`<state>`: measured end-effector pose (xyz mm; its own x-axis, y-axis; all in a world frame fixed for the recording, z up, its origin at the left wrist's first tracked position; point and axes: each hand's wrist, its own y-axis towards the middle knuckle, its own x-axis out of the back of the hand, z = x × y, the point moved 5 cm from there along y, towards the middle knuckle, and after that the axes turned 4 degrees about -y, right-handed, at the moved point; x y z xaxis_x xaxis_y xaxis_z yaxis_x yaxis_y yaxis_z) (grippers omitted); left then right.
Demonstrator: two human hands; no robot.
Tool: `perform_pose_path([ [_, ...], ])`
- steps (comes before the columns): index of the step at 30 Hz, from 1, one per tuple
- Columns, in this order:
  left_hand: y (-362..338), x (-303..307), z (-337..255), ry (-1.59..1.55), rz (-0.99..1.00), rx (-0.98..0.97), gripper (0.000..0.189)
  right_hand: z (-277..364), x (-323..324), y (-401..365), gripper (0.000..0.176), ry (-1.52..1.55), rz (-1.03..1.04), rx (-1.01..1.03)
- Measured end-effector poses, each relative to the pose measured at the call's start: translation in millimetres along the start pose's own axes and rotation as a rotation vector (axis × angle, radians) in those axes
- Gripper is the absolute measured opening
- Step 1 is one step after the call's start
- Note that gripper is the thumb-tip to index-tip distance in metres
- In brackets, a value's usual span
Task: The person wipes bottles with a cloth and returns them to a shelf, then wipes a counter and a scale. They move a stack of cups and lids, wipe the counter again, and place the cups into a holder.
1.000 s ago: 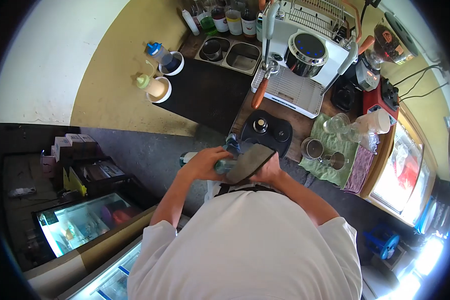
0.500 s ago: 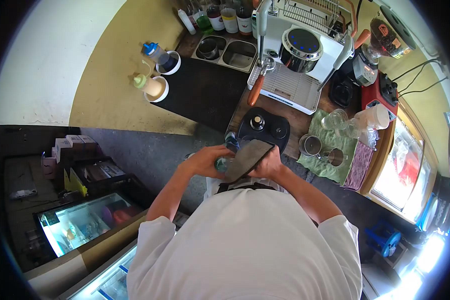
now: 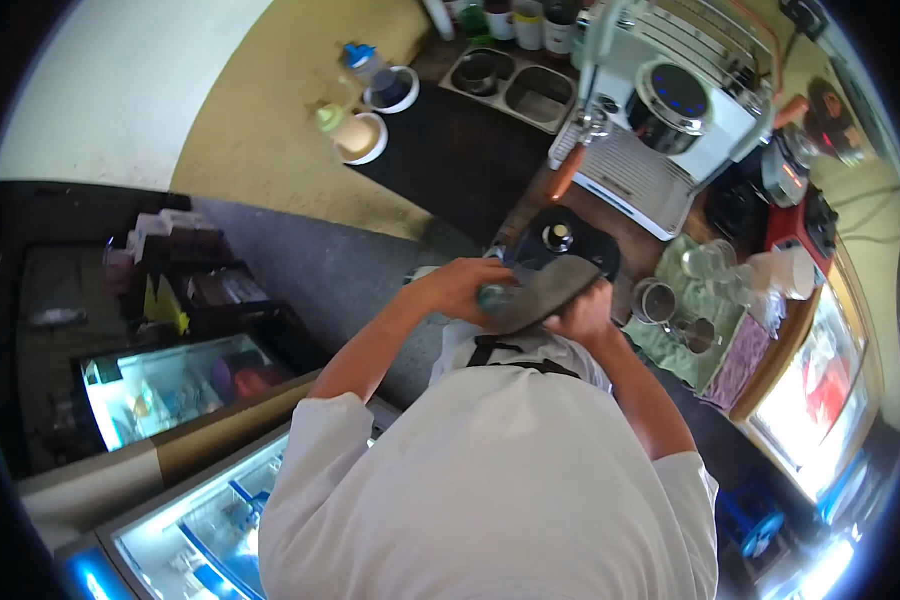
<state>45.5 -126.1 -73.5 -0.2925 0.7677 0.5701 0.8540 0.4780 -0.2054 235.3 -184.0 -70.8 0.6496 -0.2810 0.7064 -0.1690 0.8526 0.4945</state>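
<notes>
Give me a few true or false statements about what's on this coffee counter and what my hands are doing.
1. The right hand grips a grey cloth. True.
2. The left hand rests on the espresso machine. False: it grips a greenish container against the cloth.
3. The espresso machine is white. True.
4. The two squeeze bottles stand on the green towel. False: they stand in white cups beside the black mat.
5. Metal cups sit on the green towel. True.

A yellow-and-white wall (image 3: 260, 130) meets a grey floor (image 3: 330, 280), with a lit glass fridge (image 3: 170, 390) left and a bright window (image 3: 820, 400) right.
</notes>
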Motion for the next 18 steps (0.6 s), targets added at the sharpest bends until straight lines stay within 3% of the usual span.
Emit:
perform_pose_path([
  [2, 3.8, -0.9, 4.2, 0.063, -0.073, 0.063, 0.065, -2.8, 3.2, 1.1, 0.029, 0.058, -0.039, 0.009],
  [5, 13.1, -6.5, 3.2, 0.295, -0.271, 0.123, 0.066, -28.1, -13.3, -4.9, 0.033, -0.097, 0.247, -0.664],
  [8, 15.2, -2.4, 1.9, 0.417, -0.368, 0.118, 0.067, -52.5, -36.2, -21.1, 0.036, 0.011, 0.283, -0.654],
  [9, 15.8, -0.4, 1.6, 0.426, -0.373, 0.106, 0.066, -48.3, -34.4, -20.6, 0.036, -0.096, 0.278, -0.693],
  [12, 16.0, 7.1, -3.4, 0.434, -0.386, 0.038, 0.066, -24.2, -9.2, -2.4, 0.033, 0.085, 0.120, -0.546],
  [15, 20.6, 8.3, -7.9, 0.422, -0.356, 0.013, 0.063, -16.5, 6.8, 6.5, 0.030, 0.144, -0.193, -0.078],
  [18, 22.2, 4.7, -7.5, 0.466, -0.397, -0.074, 0.063, -30.6, 1.8, 2.1, 0.030, 0.111, -0.115, -0.027],
])
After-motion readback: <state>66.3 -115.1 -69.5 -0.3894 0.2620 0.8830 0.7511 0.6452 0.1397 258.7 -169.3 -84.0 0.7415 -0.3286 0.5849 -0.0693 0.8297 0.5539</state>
